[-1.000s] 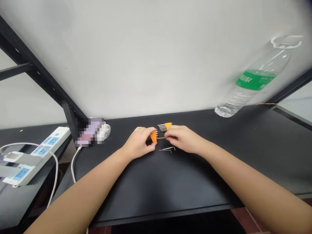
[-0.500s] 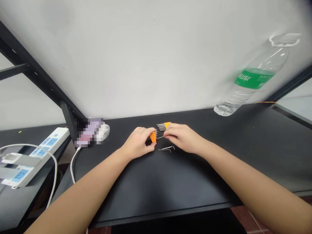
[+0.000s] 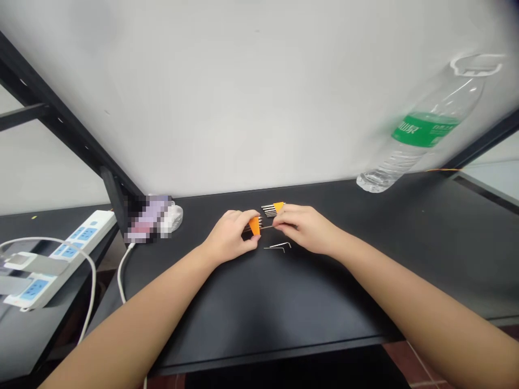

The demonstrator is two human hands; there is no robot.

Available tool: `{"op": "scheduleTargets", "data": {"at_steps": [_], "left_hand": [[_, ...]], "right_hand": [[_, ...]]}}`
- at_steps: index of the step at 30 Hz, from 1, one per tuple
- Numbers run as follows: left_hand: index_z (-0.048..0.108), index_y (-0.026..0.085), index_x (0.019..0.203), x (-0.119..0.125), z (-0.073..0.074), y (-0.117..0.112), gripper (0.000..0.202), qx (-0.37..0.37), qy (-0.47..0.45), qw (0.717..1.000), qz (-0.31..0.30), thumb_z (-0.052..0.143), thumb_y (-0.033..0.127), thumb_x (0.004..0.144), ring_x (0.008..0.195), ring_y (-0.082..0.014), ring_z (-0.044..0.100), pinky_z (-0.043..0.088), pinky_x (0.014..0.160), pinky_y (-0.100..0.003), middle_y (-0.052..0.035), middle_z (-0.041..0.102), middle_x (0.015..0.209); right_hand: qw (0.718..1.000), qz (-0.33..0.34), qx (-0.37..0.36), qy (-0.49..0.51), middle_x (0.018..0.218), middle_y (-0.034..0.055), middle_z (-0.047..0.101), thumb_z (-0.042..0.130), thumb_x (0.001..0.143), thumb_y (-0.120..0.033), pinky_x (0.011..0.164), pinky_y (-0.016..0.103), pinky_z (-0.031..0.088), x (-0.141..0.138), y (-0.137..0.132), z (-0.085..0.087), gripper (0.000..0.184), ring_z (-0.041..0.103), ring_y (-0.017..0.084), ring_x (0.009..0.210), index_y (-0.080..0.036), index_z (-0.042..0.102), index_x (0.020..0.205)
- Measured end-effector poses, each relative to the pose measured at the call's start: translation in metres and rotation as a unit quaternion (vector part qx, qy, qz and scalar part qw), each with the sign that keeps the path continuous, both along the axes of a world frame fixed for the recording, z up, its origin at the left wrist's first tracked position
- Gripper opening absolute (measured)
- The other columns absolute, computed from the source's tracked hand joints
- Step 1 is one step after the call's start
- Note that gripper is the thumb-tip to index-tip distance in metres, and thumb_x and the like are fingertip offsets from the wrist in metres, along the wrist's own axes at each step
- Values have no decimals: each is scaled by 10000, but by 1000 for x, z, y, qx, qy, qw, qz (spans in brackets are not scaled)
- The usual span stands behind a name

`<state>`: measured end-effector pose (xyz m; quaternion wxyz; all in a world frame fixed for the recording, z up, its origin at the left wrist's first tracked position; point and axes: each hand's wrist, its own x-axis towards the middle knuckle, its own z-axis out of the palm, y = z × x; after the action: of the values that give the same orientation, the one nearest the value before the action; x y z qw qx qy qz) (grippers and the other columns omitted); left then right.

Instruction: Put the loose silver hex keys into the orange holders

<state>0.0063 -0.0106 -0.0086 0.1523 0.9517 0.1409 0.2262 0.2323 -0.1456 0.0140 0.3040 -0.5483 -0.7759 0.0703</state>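
Left hand (image 3: 231, 236) pinches the orange holder (image 3: 254, 225) just above the black tabletop (image 3: 259, 302); keep it steady and level. Right hand (image 3: 302, 227) pinches a thin hex key (image 3: 267, 227) at the holder's edge; best slid straight along its slot, clear of the two loose keys (image 3: 279, 247) below.

Two bare hands, left hand (image 3: 229, 237) and right hand (image 3: 302, 227), two orange plastic hex-key holders (image 3: 254, 225) (image 3: 278, 207), two loose thin metal hex keys (image 3: 279, 247), one clear plastic water bottle with a green label (image 3: 421, 129), and two white power strips with blue sockets (image 3: 81, 235) (image 3: 30, 278).
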Motion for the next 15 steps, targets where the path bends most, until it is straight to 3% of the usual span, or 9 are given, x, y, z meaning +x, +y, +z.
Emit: {"op": "scheduleTargets", "data": {"at_steps": [10,15], "left_hand": [[562,243,1277,0,0,0,469,4,-19,1000,3,709,298,835,981,-221,679,510,977,-408,-35,716,1074],[577,236,1248,0,2,-1,434,2,-15,1000,-8,709,294,838,967,-218,676,517,960,-397,-36,722,1078]], "right_hand": [[1000,2,-1,8,978,51,709,554,999,-159,802,342,503,-1,-1,1,178,637,191,879,-216,723,995],[998,-6,-8,59,943,48,687,554,977,-124,802,344,507,-7,2,-2,194,619,194,893,-219,721,1000]]}}
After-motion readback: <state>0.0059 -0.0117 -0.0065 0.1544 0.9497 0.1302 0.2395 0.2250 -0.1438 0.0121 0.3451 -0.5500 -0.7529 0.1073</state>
